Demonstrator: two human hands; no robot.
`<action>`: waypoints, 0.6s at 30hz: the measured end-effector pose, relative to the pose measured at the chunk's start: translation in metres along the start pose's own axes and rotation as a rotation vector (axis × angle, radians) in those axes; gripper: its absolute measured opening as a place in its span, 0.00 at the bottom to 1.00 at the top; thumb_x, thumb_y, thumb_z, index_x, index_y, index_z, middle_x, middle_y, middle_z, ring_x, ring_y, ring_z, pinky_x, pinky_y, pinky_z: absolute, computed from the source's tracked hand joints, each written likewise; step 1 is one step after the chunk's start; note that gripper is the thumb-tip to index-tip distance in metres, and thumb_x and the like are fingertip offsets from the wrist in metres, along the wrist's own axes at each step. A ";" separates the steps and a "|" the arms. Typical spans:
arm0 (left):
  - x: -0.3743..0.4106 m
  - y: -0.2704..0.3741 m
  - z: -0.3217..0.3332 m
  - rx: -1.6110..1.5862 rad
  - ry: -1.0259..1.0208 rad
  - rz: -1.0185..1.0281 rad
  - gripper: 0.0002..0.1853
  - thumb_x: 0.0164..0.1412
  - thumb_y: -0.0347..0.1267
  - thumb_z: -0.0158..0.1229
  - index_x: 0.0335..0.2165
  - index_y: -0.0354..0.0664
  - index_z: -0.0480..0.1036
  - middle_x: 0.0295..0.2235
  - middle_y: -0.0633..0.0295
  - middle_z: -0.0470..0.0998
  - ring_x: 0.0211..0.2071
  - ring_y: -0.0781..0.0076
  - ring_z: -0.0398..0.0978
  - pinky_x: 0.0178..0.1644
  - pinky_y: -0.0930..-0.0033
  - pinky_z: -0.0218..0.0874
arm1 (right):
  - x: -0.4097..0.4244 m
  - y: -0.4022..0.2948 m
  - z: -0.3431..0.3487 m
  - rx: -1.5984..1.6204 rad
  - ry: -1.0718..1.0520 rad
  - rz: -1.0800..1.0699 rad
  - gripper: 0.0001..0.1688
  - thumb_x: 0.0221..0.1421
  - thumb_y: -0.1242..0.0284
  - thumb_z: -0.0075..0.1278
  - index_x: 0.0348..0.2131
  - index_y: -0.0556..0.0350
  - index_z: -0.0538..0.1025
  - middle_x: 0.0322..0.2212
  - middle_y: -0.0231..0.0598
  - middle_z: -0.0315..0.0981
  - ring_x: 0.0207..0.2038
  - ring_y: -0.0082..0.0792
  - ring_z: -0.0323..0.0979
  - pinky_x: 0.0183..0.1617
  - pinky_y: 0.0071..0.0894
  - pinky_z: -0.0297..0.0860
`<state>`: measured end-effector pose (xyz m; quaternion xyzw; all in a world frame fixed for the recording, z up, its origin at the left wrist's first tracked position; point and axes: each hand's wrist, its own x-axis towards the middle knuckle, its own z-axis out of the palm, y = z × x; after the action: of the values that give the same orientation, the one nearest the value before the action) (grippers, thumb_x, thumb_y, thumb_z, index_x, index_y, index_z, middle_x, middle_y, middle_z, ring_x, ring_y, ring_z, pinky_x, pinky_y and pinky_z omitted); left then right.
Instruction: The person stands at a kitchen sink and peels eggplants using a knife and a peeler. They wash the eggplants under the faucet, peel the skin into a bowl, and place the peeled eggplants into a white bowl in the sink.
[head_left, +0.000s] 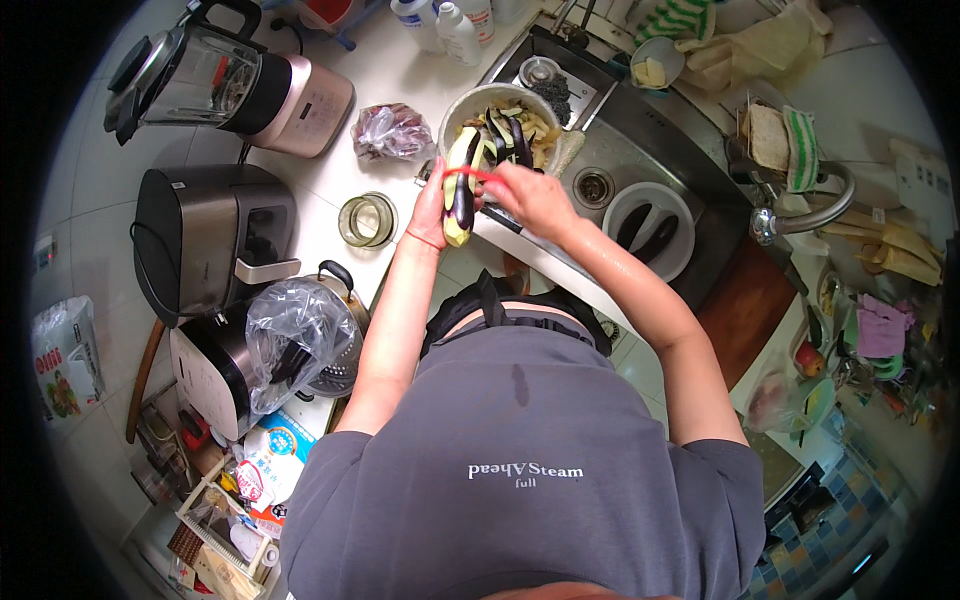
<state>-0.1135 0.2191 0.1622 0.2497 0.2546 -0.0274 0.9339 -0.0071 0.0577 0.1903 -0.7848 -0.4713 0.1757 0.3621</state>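
Observation:
My left hand holds a partly peeled eggplant, with dark purple strips left on pale flesh. Across its upper part, my right hand grips a red peeler, blurred and partly hidden by the fingers. Just beyond both hands, a round bowl on the sink's edge contains peelings and dark eggplant pieces. Two dark, unpeeled eggplants lie in a white basin in the sink, right of my right forearm.
A glass cup and a plastic bag of reddish produce stand on the counter left of the bowl. Farther left are a blender, an air fryer and a bag-covered metal steamer. A curved faucet rises at the sink's right.

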 end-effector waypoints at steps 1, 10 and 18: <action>0.002 -0.002 0.003 -0.020 0.039 0.039 0.27 0.61 0.51 0.41 0.43 0.37 0.66 0.32 0.52 0.75 0.29 0.67 0.75 0.30 0.70 0.70 | -0.005 -0.006 -0.001 -0.021 -0.042 -0.066 0.18 0.56 0.55 0.41 0.30 0.52 0.67 0.24 0.44 0.69 0.28 0.48 0.71 0.31 0.45 0.68; -0.001 -0.006 -0.001 -0.074 -0.033 0.067 0.26 0.63 0.49 0.36 0.41 0.35 0.64 0.29 0.58 0.67 0.26 0.70 0.63 0.28 0.73 0.58 | 0.036 0.007 0.005 -0.078 0.029 0.152 0.22 0.56 0.53 0.39 0.30 0.53 0.68 0.25 0.49 0.72 0.30 0.53 0.71 0.33 0.49 0.67; -0.010 -0.003 0.011 0.120 -0.007 0.115 0.33 0.59 0.56 0.40 0.43 0.34 0.64 0.27 0.59 0.70 0.26 0.73 0.70 0.28 0.75 0.64 | 0.078 0.107 0.024 -0.154 0.127 0.411 0.25 0.55 0.50 0.40 0.32 0.55 0.70 0.26 0.47 0.73 0.25 0.45 0.72 0.27 0.40 0.66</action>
<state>-0.1177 0.2107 0.1739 0.3192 0.2347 0.0101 0.9181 0.0826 0.1036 0.1008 -0.8991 -0.2899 0.1594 0.2868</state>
